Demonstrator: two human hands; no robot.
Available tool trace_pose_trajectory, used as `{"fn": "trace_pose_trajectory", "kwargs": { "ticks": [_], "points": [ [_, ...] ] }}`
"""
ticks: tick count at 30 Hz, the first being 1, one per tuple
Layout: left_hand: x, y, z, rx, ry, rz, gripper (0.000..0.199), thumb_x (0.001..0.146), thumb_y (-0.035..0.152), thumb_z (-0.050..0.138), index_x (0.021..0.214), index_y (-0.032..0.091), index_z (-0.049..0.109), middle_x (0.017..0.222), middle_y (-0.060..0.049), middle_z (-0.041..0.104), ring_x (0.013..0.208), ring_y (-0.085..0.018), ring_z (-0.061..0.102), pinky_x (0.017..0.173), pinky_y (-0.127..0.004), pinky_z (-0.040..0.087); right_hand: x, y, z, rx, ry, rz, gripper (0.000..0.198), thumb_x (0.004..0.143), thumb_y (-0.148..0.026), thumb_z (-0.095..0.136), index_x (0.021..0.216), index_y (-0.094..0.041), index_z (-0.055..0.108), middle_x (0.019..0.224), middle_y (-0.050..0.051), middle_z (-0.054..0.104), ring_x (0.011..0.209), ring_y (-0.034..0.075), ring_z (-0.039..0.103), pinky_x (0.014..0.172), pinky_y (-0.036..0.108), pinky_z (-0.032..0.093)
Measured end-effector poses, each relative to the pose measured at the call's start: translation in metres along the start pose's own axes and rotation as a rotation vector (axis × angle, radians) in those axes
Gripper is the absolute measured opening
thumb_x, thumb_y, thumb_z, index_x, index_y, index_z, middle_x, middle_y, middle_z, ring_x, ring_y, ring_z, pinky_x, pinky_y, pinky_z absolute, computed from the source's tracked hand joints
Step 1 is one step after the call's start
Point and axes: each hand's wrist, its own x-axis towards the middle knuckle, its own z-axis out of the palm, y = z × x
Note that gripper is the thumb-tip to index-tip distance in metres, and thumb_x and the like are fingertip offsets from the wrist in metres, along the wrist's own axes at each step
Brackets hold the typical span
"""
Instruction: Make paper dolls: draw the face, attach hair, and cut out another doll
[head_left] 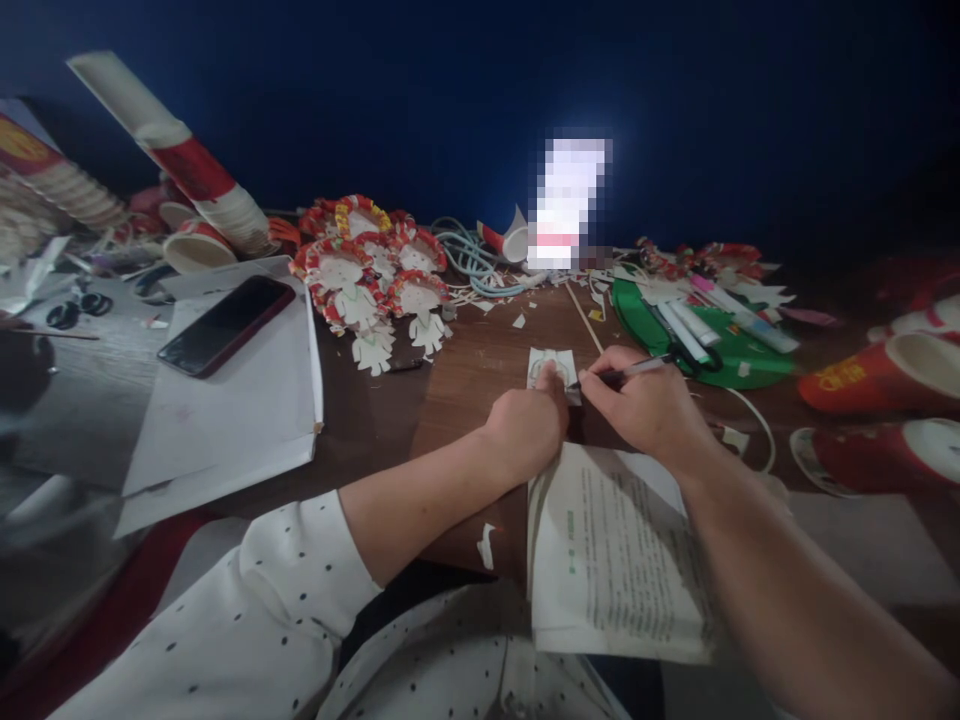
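And here's the right hand (649, 408), its grip closed around a slim pen (639, 368), tip down at the right edge of a small white paper piece (535, 362). The left hand (527, 428) presses that piece with its fingertips; whether its grip pinches anything, I can't tell. The paper sits on the brown counter (472, 375), just beyond an open-faced printed book (615, 550) lying beneath the wrists. Out to the right, markers (686, 328) rest on a green sheet (754, 372), with red paper cups (847, 382) nearer the edge. Over left, a cluster of red-and-white paper figures (375, 270), then a dark phone (225, 325) atop white sheets (240, 425). At the back, pale blue cable (480, 268) coils beside a glowing, pixelated screen (568, 195), scraps scattered in front.
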Motion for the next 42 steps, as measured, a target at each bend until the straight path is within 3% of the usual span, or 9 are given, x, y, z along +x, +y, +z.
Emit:
{"fn": "trace_pose_trajectory", "kwargs": {
  "ticks": [4, 7, 11, 15, 21, 27, 37, 42],
  "points": [
    [0.001, 0.0, 0.0, -0.017, -0.006, -0.009, 0.059, 0.093, 0.01, 0.035, 0.15, 0.002, 0.029, 0.154, -0.028, 0.026, 0.097, -0.025, 0.071, 0.066, -0.031, 0.058, 0.001, 0.002, 0.0, 0.006, 0.019, 0.018, 0.013, 0.079, -0.03, 0.062, 0.067, -0.024, 0.06, 0.06, 0.001, 0.066, 0.056, 0.018, 0.061, 0.054, 0.029, 0.04],
    [0.002, 0.0, 0.0, -0.021, -0.024, -0.016, 0.06, 0.092, 0.009, 0.035, 0.151, 0.003, 0.028, 0.154, -0.028, 0.027, 0.096, -0.025, 0.071, 0.066, -0.032, 0.058, 0.003, 0.005, 0.001, 0.048, 0.116, 0.05, 0.015, 0.082, -0.033, 0.06, 0.071, -0.023, 0.061, 0.066, 0.003, 0.069, 0.061, 0.02, 0.063, 0.059, 0.03, 0.044],
    [0.002, -0.001, 0.002, 0.004, 0.014, -0.015, 0.059, 0.091, 0.008, 0.035, 0.149, 0.0, 0.031, 0.153, -0.03, 0.03, 0.092, -0.025, 0.072, 0.064, -0.031, 0.058, 0.004, 0.01, 0.005, 0.072, 0.223, 0.048, 0.019, 0.09, -0.036, 0.055, 0.09, -0.022, 0.066, 0.082, 0.007, 0.073, 0.073, 0.022, 0.067, 0.067, 0.032, 0.049],
    [0.002, -0.001, 0.004, 0.044, 0.05, -0.007, 0.059, 0.09, 0.006, 0.035, 0.149, 0.0, 0.032, 0.151, -0.032, 0.032, 0.091, -0.026, 0.073, 0.064, -0.032, 0.058, 0.004, 0.018, 0.01, -0.022, 0.257, -0.008, 0.024, 0.092, -0.029, 0.052, 0.107, -0.022, 0.068, 0.103, 0.009, 0.072, 0.096, 0.025, 0.066, 0.079, 0.035, 0.05],
    [0.001, -0.003, 0.003, 0.033, 0.049, -0.013, 0.06, 0.089, 0.008, 0.037, 0.149, 0.001, 0.032, 0.152, -0.031, 0.031, 0.092, -0.027, 0.072, 0.067, -0.034, 0.059, 0.006, 0.026, 0.008, -0.196, 0.217, 0.071, 0.035, 0.09, -0.027, 0.05, 0.121, -0.025, 0.066, 0.108, 0.01, 0.066, 0.092, 0.024, 0.065, 0.07, 0.033, 0.049],
    [0.001, -0.005, 0.005, 0.049, 0.059, -0.016, 0.06, 0.089, 0.009, 0.036, 0.149, 0.004, 0.033, 0.155, -0.026, 0.03, 0.097, -0.026, 0.071, 0.072, -0.033, 0.058, 0.007, 0.024, 0.007, -0.223, 0.208, 0.094, 0.034, 0.091, -0.031, 0.049, 0.12, -0.024, 0.065, 0.109, 0.01, 0.066, 0.091, 0.024, 0.063, 0.066, 0.03, 0.047],
    [-0.001, -0.006, 0.004, 0.052, 0.081, -0.027, 0.057, 0.092, 0.011, 0.032, 0.148, 0.006, 0.034, 0.154, -0.025, 0.035, 0.101, -0.027, 0.071, 0.077, -0.036, 0.058, 0.005, 0.021, 0.011, -0.102, 0.16, 0.054, 0.031, 0.091, -0.033, 0.05, 0.115, -0.025, 0.069, 0.106, 0.007, 0.07, 0.093, 0.024, 0.066, 0.073, 0.033, 0.049],
    [0.0, -0.006, 0.005, 0.029, 0.104, -0.029, 0.053, 0.091, 0.011, 0.032, 0.144, 0.007, 0.038, 0.149, -0.025, 0.042, 0.1, -0.027, 0.071, 0.077, -0.037, 0.058, 0.004, 0.02, 0.013, 0.051, 0.249, 0.011, 0.024, 0.088, -0.03, 0.055, 0.105, -0.024, 0.072, 0.105, 0.005, 0.074, 0.097, 0.023, 0.068, 0.081, 0.033, 0.051]
  ]
}}
